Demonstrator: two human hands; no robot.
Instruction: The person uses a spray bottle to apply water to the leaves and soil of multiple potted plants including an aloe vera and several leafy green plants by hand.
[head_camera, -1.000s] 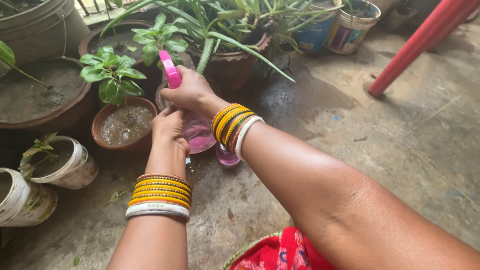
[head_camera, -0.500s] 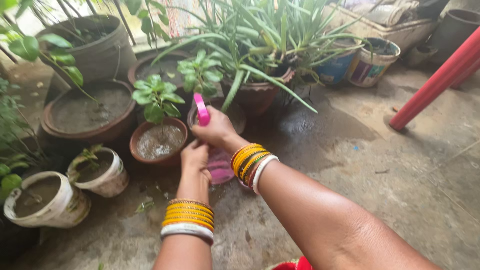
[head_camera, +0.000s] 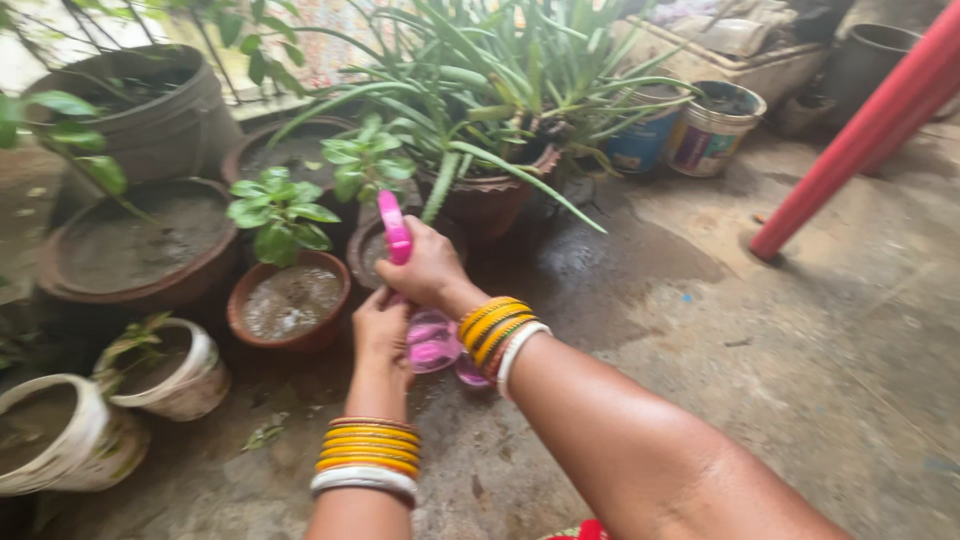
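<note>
Center of the frame: the right hand (head_camera: 425, 268) is wrapped around the pink head of a spray bottle (head_camera: 432, 342), fingers closed tight on it with the nozzle sticking up above the knuckles. The left hand (head_camera: 380, 330) sits just below, fingers curled around the clear pinkish body and steadying it. The bottle hangs over the wet floor (head_camera: 640, 330), right next to a small clay pot (head_camera: 288, 303) with a leafy plant in it, left of center. Looks like thin plastic to me, light, a bit squishy in the body, probably slick if wet, so I'd say the stiff head and neck are the best places to grab it. Behind it there's a big aloe (head_camera: 500, 90) at upper center, white buckets (head_camera: 160, 368) at lower left, and a red pole (head_camera: 850, 140) upper right.
</note>
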